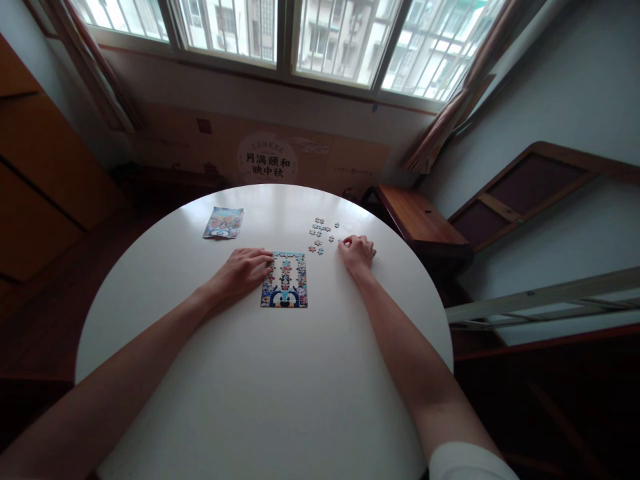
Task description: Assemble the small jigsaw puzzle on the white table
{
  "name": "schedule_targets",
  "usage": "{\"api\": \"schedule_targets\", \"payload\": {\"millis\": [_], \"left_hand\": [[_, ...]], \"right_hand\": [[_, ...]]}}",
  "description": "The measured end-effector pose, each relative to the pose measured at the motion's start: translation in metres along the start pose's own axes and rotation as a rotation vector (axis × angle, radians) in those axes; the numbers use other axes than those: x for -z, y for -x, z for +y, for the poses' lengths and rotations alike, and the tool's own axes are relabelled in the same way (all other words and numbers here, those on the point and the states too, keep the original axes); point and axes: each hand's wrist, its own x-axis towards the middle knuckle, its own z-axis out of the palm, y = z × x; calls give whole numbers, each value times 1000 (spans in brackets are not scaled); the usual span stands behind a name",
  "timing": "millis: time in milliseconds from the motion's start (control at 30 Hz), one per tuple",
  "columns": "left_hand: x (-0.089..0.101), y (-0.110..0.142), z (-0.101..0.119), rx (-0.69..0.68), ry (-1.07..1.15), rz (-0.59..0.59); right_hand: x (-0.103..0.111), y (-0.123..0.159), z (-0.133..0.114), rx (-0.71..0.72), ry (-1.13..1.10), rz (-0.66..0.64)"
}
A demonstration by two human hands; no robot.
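A partly filled jigsaw puzzle (284,299) lies flat on the white round table, its edges and a middle column in place and pale gaps on both sides. My left hand (245,269) rests at its left edge, fingers stretched out and touching the upper left side. Several loose puzzle pieces (319,231) are scattered beyond the puzzle's upper right. Just right of them is my right hand (358,252), thumb and forefinger closed at a small puzzle piece (341,243), mostly covered by the fingertips.
A colourful printed picture sheet (223,223) lies at the table's far left. The table (260,400) has a curved rim. Beyond it on the right stands a wooden stool or bench (415,210); a wooden cabinet (45,173) is at the left, with windows (335,40) behind.
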Motion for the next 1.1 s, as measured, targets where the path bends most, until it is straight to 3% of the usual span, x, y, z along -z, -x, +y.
{"api": "schedule_targets", "payload": {"millis": [1100], "left_hand": [[1,0,1,15,35,-1]], "right_hand": [[1,-5,3,-65,-96,-16]]}}
